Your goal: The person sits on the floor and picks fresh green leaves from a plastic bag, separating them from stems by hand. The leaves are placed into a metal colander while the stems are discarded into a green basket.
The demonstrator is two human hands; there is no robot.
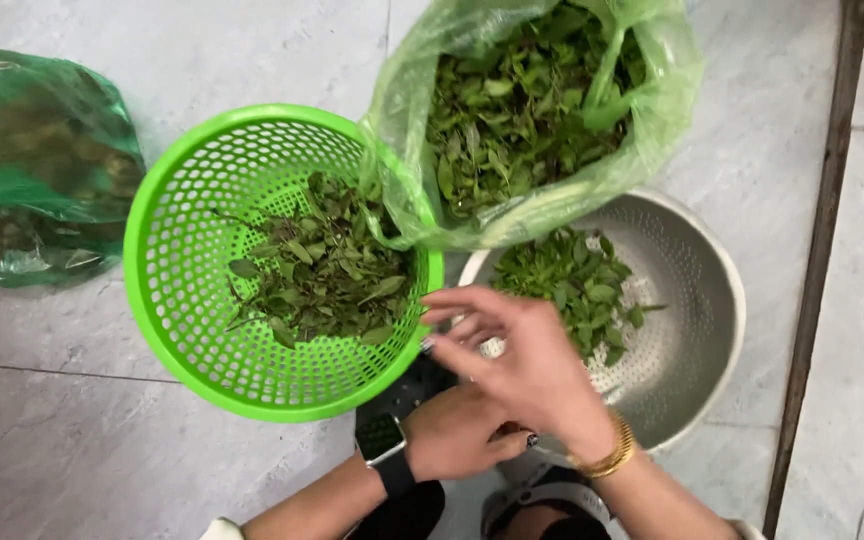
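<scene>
Over rim of green plastic colander [167, 300], right hand [522, 365], fingers spread, nothing held. Left hand [457, 435] beneath it, curled, grip contents hidden, cannot tell. Picked leaves [327, 270] inside colander; metal colander [697, 330] just right of it; green bag of herbs [532, 110] overlapping both.

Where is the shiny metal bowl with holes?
In the head view, the metal colander sits right of the green basket, under the leaf bag.
</scene>
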